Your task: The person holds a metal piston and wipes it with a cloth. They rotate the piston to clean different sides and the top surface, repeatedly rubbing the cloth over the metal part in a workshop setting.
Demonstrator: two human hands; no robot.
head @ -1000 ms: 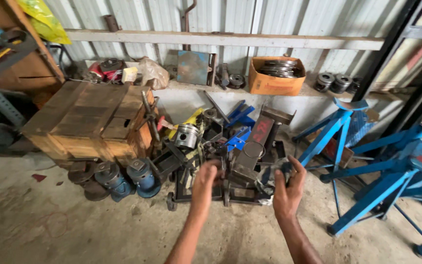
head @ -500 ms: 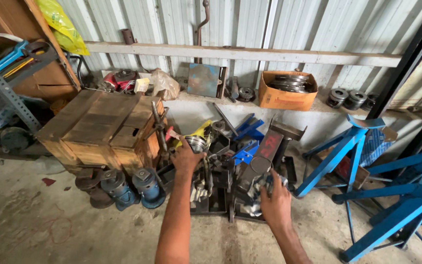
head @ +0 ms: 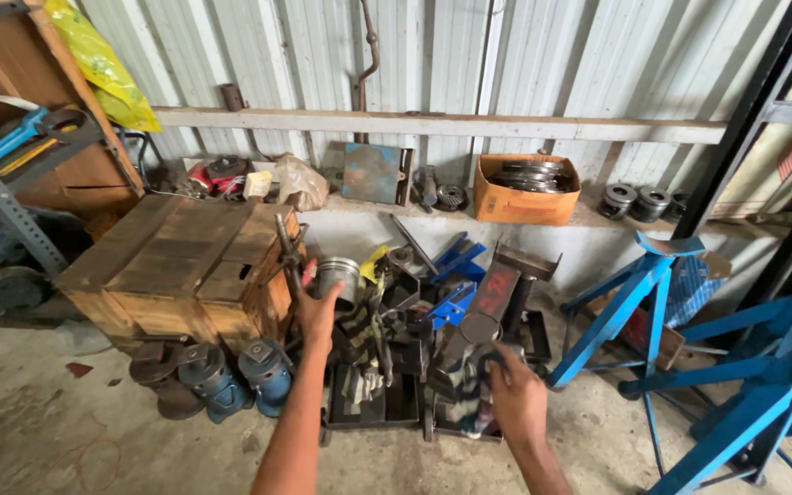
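Head view, the only one: left hand [head: 316, 310] stretched forward and up, fingers spread and closing round the metal piston [head: 337, 275], which stands upright, crown on top, just beside the front right corner of the wooden crate [head: 181, 266]. Thumb side seems to touch the piston's skirt, but whether it is fully gripped cannot be told. Right hand [head: 517, 399] sits lower and nearer the camera, fingers curled on a dark rag-like bundle [head: 469, 385] at the near end of the floor jack [head: 492, 316]; it looks pinched, not certain. Key relation: the piston lies ahead and to the left of both hands, its long axis vertical, and the left hand is far nearer to it; the right hand is well apart, off toward the blue stands. The jack's long axis runs from the near floor edge back toward the wall ledge [head: 433, 213]. Black trays [head: 364, 412] with loose parts lie between the two forearms on the concrete floor [head: 66, 431]. Blue bottle jacks [head: 231, 376] stand at the crate's near foot. Blue axle stand [head: 634, 302] to the right, an orange cardboard box [head: 524, 192] of steel rings up on the ledge.
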